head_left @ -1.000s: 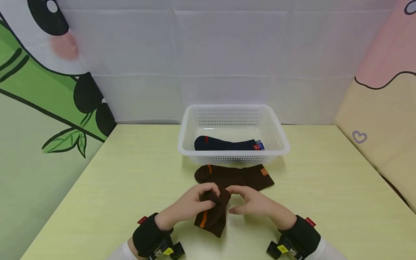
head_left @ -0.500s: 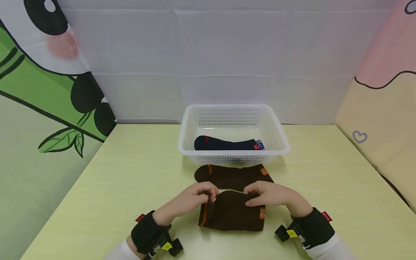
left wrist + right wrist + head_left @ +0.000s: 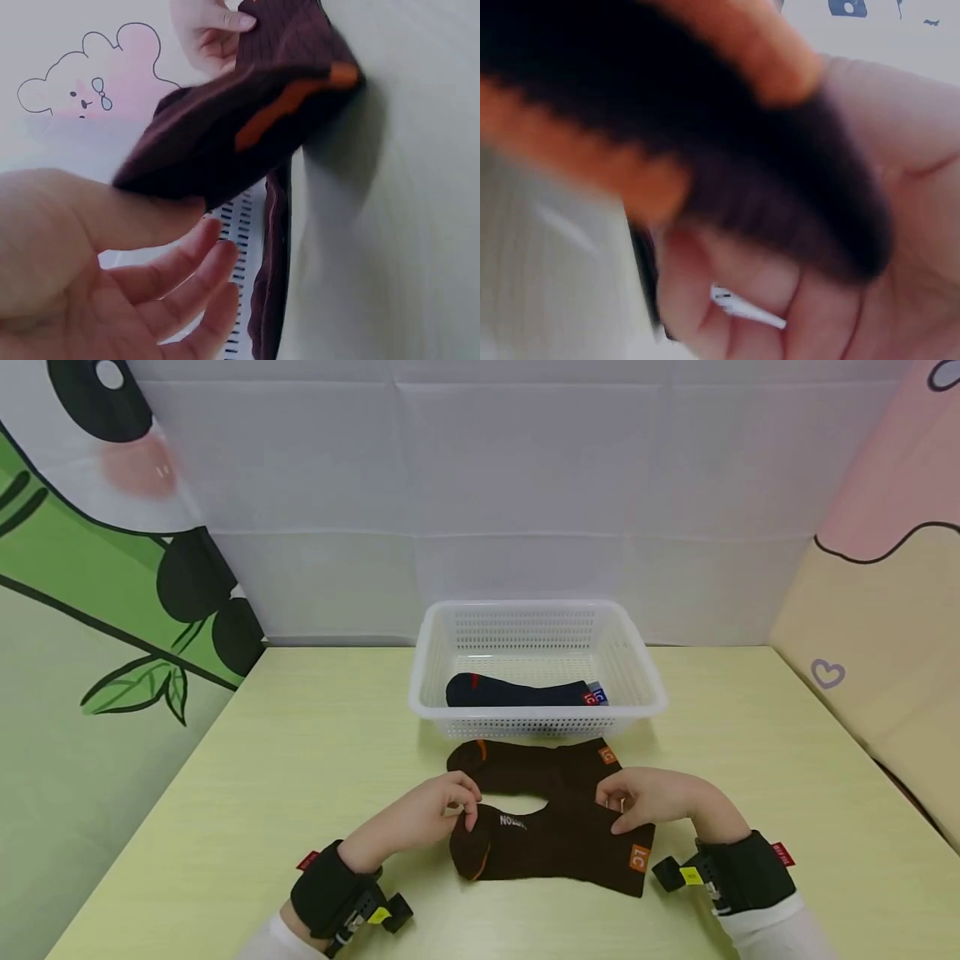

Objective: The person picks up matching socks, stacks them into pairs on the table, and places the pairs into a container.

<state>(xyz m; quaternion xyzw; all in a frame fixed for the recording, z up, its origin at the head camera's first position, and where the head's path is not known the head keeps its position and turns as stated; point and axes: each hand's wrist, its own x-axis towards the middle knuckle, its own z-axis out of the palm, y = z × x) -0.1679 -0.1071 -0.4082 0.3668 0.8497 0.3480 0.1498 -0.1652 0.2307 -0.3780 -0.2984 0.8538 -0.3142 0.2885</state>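
A brown sock (image 3: 555,847) with an orange toe line and an orange LC label on its cuff is stretched out sideways between the two hands. My left hand (image 3: 438,810) pinches it at the toe end, thumb against the fabric in the left wrist view, where the toe (image 3: 225,142) shows close up. My right hand (image 3: 667,802) grips the upper edge near the cuff; the right wrist view shows the blurred cuff (image 3: 780,195) between thumb and fingers. Just behind lies a second brown sock (image 3: 517,768), toe to the left, partly overlapped by the held one.
Beyond the socks stands a white perforated plastic basket (image 3: 536,712) holding dark navy socks (image 3: 517,692) with red and blue labels. The pale wooden table (image 3: 322,727) meets a white cloth backdrop (image 3: 525,485) at the back. Printed cloth panels flank both sides.
The brown sock, earlier bunched in the left hand, is unfolded to its full length. My right hand has taken its cuff end and moved right; the left stays at the toe.
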